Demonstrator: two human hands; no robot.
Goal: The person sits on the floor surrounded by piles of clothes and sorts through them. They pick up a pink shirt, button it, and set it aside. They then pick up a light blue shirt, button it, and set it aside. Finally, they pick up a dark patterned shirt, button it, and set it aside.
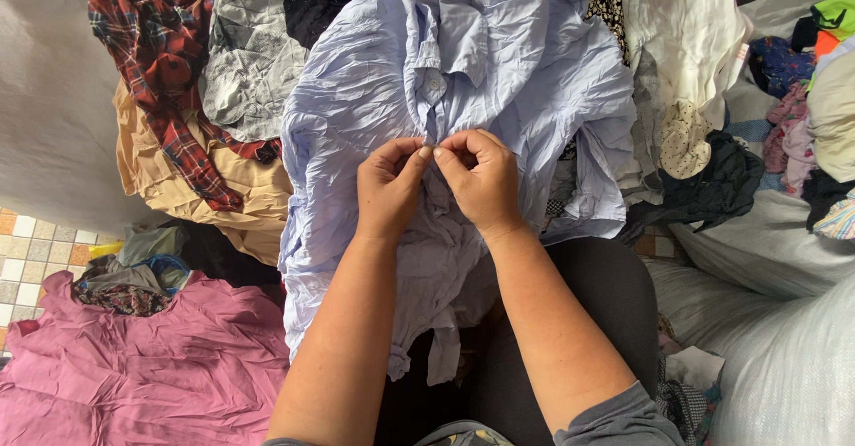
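1. While both hands meet at the front of a crumpled pale blue shirt [463, 63], the left hand [389, 188] pinches the cloth at the button strip between thumb and forefinger, closed on the fabric.
2. Touching it fingertip to fingertip, the right hand [482, 179] is likewise closed on the same strip, its fingers curled around a fold of the shirt.
3. Just above the pinch, a small pale button [435, 82] sits on the strip below the collar.
4. Spreading out from the pinch on every side, the shirt drapes over the person's lap, its lower end hanging down between the forearms over dark trousers [597, 286].
5. Well to the left of the grip lie a red plaid garment [169, 63] and a tan garment [240, 192] under it, with a grey checked piece [245, 54] beside them.
6. Below and left of the grip, a pink cloth [151, 366] is spread across the floor.
7. To the right of the grip lie a white garment [695, 28] and a dark one [704, 192], with a large white sack [784, 357] lower right.
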